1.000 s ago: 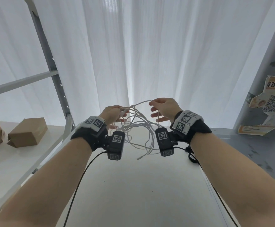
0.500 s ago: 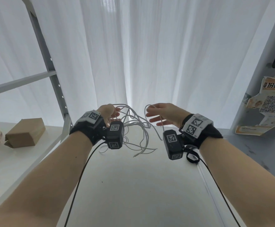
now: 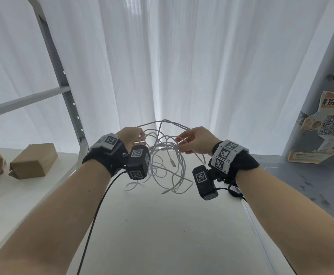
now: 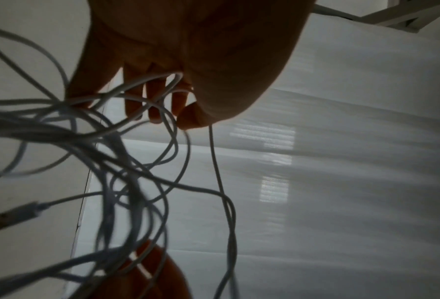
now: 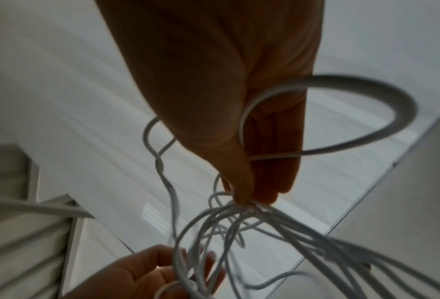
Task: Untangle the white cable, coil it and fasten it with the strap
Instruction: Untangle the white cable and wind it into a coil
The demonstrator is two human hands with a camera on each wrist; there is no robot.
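The white cable (image 3: pixel 168 155) hangs as a loose tangle between my two raised hands, above the white table (image 3: pixel 162 231). My left hand (image 3: pixel 140 136) holds several loops; in the left wrist view the loops run across the fingers (image 4: pixel 134 101) and one strand drops from the thumb tip. My right hand (image 3: pixel 184 143) pinches a bunch of strands at its fingertips (image 5: pixel 249 198), and a wide loop (image 5: pixel 367 105) curls out beside its palm. One USB plug (image 3: pixel 173 164) dangles in the middle of the tangle, and a small end (image 3: pixel 164 192) hangs lowest. I see no strap.
Cardboard boxes (image 3: pixel 33 161) lie on a white shelf at the left, behind a grey metal rack post (image 3: pixel 62 86). A white curtain (image 3: pixel 192 56) fills the background. A pillar with a torn QR poster (image 3: pixel 325 128) stands right, over grey floor (image 3: pixel 301 185).
My right hand, open and apart from the tangle half a second ago, has moved back in and now pinches strands. More of the cable hangs spread between the hands.
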